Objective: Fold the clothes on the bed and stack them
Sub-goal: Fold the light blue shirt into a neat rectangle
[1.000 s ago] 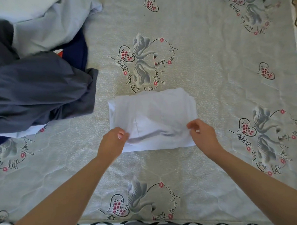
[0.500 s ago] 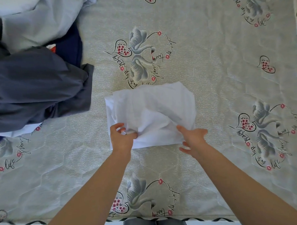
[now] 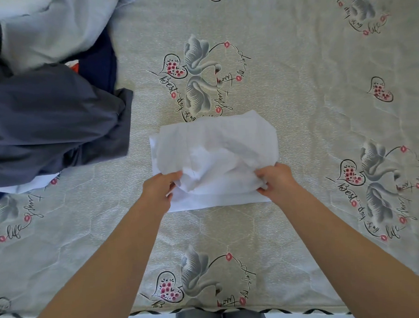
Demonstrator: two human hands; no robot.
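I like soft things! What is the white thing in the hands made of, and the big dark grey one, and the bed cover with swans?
White garment: thin woven cloth, likely cotton; matte, creasing softly. Dark grey garment: heavier, smooth cloth with broad folds, perhaps a cotton blend. Bed cover: quilted printed fabric, slightly shiny, stitched lines showing.

Wide open bedcover (image 3: 308,87) to the right and beyond the white garment (image 3: 215,156), nothing lying there but printed swans, so a hand can sweep that way freely. The left side is blocked: a heap of dark grey clothing (image 3: 53,122) with pale blue fabric (image 3: 54,28) and navy cloth (image 3: 98,62) piled behind it, its edge near the garment. Bare cover also runs along the near edge under both forearms.
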